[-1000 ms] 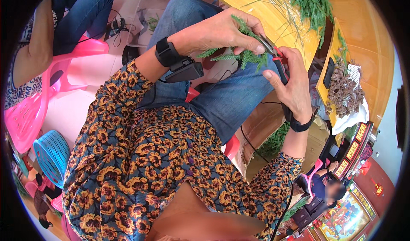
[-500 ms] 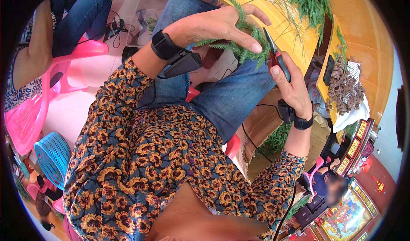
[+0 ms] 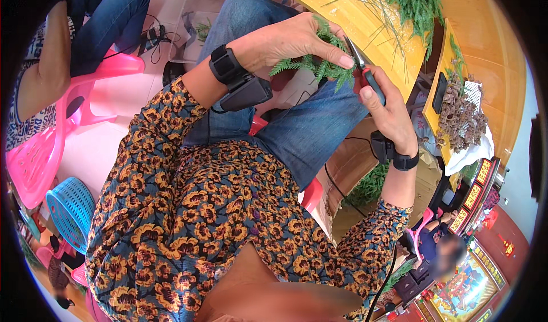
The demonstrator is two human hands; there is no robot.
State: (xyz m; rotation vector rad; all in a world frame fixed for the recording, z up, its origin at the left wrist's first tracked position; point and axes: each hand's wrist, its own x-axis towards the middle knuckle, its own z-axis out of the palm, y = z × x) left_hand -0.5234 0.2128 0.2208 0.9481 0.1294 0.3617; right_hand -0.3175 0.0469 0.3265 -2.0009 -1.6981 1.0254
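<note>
The left hand holds a green sprig between thumb and fingers, over the person's jeans and near a yellow table. The right hand is wrapped around pliers — their metal tips beside the left thumb (whether they touch the sprig, I cannot tell). More greenery lies on the table.

On my feed: yellow desk, bundle of green sprigs at its far side, loose thin stems strewn beside it. Second yellow surface at right: black flat object, brown dried clump, green sprig. Floor, pale pink: I see clear bin, black cables, pink chair.
</note>
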